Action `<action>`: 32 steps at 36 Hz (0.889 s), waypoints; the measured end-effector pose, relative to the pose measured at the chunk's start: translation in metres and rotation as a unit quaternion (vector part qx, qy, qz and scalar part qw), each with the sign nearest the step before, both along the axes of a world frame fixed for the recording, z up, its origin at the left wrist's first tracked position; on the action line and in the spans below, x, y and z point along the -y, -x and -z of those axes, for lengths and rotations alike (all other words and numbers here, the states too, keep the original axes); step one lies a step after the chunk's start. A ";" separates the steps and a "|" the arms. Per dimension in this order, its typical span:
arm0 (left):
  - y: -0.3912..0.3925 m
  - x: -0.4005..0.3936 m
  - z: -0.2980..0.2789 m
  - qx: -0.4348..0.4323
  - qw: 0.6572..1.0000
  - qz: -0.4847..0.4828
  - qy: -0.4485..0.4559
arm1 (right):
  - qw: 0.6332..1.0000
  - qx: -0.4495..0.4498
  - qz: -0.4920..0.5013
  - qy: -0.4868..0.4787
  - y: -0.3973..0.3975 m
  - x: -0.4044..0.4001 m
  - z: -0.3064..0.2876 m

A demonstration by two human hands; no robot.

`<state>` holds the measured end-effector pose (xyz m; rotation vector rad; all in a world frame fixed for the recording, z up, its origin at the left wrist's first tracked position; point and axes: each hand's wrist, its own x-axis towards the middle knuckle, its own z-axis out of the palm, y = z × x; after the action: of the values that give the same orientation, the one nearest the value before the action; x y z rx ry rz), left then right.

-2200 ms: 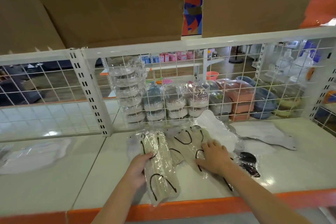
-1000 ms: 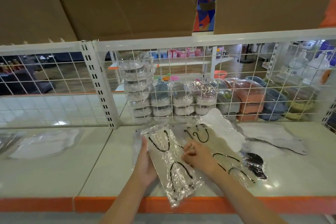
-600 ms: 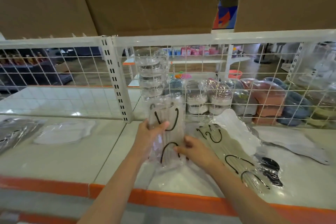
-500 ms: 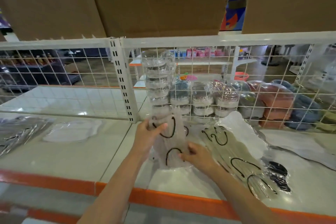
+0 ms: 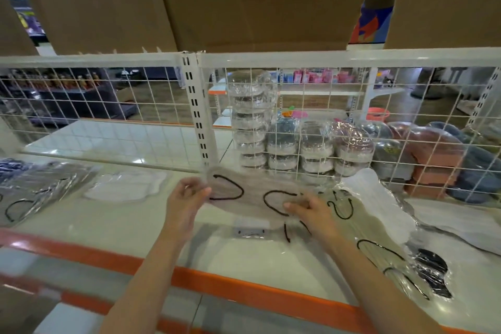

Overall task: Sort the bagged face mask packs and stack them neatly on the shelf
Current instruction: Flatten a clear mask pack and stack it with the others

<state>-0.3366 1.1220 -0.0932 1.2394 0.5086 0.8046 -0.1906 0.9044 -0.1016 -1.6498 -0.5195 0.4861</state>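
Left hand (image 5: 187, 198) pinching one end, right hand (image 5: 306, 210) pinching the other, of a beige mask pack (image 5: 252, 198) held lifted just above the shelf (image 5: 141, 222). Best kept level and carried left, toward the packs (image 5: 35, 192) lying well left of the hands; loose pile (image 5: 379, 230) staying at right.

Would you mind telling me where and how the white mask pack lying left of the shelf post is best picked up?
Take the white mask pack by its near long edge, coming from the front. It lies flat on the shelf with bare surface before it, so fingers can slide under the thin bag there; the wire grid blocks the far side. Both hands are busy with another pack.
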 end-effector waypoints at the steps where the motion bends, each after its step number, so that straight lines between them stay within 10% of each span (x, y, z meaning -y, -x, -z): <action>1: 0.004 -0.004 0.008 -0.050 0.998 -0.003 -0.044 | 0.999 0.022 -0.014 0.030 -0.002 0.002 0.004; 10: -0.003 0.004 0.061 -0.269 0.942 0.079 -0.182 | 0.994 0.035 0.000 0.100 -0.001 0.001 0.032; 18: -0.003 -0.024 0.055 -0.269 0.947 0.048 -0.168 | 0.989 0.047 -0.035 0.134 -0.001 -0.032 0.025; 32: 0.119 -0.186 0.011 -0.406 0.861 -0.065 -0.299 | 0.931 0.101 -0.267 0.228 0.074 -0.227 -0.006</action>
<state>-0.4561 1.3080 -0.1040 2.1624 1.0822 0.5239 -0.2645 1.1318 -0.0953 -2.0118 -1.0872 0.8929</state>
